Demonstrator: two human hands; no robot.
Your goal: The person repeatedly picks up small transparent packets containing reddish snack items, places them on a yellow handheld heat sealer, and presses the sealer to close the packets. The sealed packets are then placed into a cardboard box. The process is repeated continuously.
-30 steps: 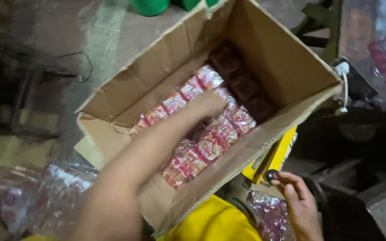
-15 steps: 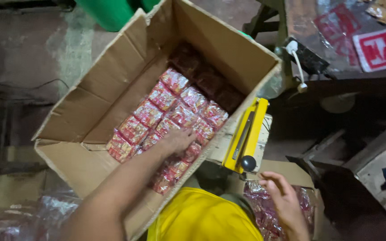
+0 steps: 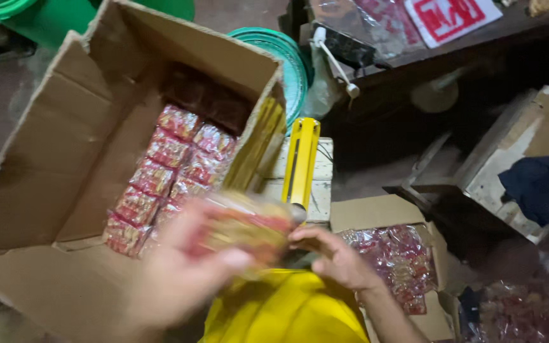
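Packing looks partway done; left hand [image 3: 179,279], blurred, has its fingers closed around a red-and-gold packet [image 3: 249,225] at lower centre, right hand [image 3: 335,257] touching its end; cardboard box [image 3: 65,159] at left holds rows of packets [image 3: 166,178], far end unfilled.

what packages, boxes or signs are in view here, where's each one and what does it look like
Large cardboard box: left, open, brown, with rows of red packets inside.
Blurred packet: centre, red and yellow, in the left hand, right hand touching it.
Small cardboard box: lower right, open, holding red packets in clear wrap.
Sign: top right on a dark table, white rectangle, red printing.
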